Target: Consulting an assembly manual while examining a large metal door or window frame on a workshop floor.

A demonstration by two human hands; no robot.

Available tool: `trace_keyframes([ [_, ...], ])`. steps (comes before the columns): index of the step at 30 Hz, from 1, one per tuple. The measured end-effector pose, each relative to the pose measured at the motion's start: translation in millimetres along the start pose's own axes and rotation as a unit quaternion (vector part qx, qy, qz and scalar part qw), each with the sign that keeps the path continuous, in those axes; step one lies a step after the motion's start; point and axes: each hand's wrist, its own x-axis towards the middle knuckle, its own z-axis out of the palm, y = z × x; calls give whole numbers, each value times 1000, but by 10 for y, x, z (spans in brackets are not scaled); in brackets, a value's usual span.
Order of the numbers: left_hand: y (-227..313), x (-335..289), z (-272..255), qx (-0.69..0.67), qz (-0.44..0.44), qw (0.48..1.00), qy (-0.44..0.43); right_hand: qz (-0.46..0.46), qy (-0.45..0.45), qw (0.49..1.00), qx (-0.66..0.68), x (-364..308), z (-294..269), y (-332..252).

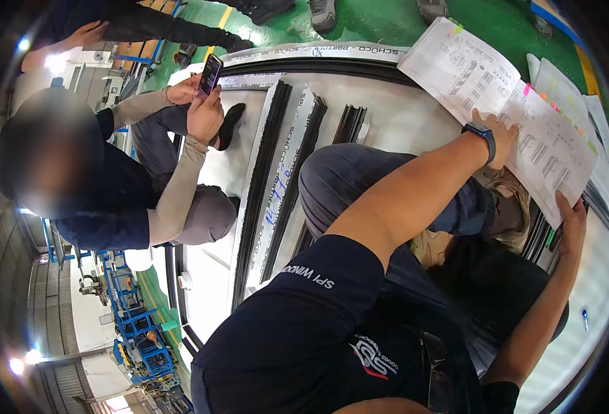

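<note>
An open booklet of technical drawings (449,65) lies across my lap at the upper right, with coloured tabs along its page edges. My left hand (499,134), a dark watch (482,138) on its wrist, rests on the page near the fold with its fingers stretched out. At the lower right corner of the booklet, my right hand (572,224) pinches the page edge between thumb and fingers. More loose sheets (560,86) show behind the booklet's far side.
Long black profiles (273,152) with white printed film lie left of my knee, on a pale surface. A co-worker (111,186) sits at the left, holding a phone (210,74) in both hands. A blue pen (584,319) lies at the right. Other people's shoes (322,15) stand on the green floor.
</note>
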Motion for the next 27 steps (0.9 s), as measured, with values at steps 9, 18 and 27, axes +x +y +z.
trace_keyframes([
  [9,-30,25,29,-25,2,1000,7,-6,16,1000,-17,-30,28,-26],
  [18,-16,-1,-24,-21,1,1000,-1,-2,-4,1000,-11,-3,-10,-15],
  [27,-16,-35,-57,-7,12,1000,5,1,-12,1000,7,47,-48,62],
])
